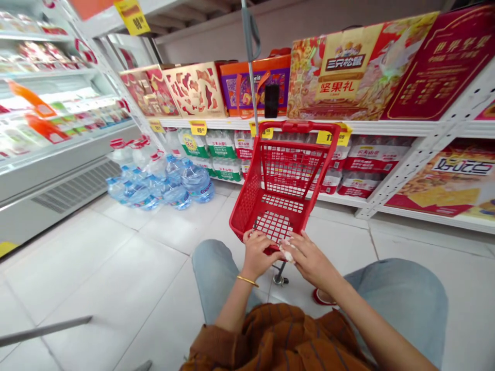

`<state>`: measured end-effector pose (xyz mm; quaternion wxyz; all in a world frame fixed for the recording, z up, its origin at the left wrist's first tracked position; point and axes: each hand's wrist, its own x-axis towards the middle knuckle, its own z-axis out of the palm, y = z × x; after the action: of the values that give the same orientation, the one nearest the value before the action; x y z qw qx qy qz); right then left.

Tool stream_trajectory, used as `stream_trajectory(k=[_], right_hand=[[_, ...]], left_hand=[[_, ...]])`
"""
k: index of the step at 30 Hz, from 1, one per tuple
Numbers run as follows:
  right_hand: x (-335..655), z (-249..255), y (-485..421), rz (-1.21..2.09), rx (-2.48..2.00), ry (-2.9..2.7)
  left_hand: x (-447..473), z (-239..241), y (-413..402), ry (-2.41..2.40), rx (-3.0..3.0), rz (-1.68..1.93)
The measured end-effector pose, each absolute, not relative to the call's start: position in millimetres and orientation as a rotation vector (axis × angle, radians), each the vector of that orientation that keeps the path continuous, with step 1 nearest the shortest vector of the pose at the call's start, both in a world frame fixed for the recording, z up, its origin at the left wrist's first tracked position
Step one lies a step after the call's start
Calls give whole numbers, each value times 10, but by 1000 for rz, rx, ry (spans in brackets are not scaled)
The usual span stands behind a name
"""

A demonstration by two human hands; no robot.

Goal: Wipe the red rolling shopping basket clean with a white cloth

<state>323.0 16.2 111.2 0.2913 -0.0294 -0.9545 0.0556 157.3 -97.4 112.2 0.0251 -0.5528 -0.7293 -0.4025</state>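
Note:
A red plastic shopping cart [251,190] stands on the floor just in front of my knees, its mesh basket holding nothing that I can see. My left hand [258,251] curls its fingers over the cart's near rim. My right hand [305,253] rests against the same rim, closed on a small crumpled white cloth [286,252]. A gold bangle [248,281] sits on my left wrist. I am crouched or seated low in light blue jeans and a brown striped top.
Shelves behind the cart carry gift boxes [356,67] above and packs of bottled water [220,144] below. Large water jugs [174,185] lie stacked on the tiled floor at left. A refrigerated case [50,154] runs along the left side.

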Motion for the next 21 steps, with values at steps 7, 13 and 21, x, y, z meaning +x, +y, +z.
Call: stream_trajectory(k=[7,13,21], right_hand=[[3169,1130,278,219,-38,-2626],[3157,1124,367,294,-45,-2653],[3138,1114,541,351,-58,-2667]], left_hand=[[1448,1116,-909,-2249,-1682,-1168],[1372,1097,-853,-2202,-1691,-1161],[1272,1104,-807,-2177,-1740,-1149]])
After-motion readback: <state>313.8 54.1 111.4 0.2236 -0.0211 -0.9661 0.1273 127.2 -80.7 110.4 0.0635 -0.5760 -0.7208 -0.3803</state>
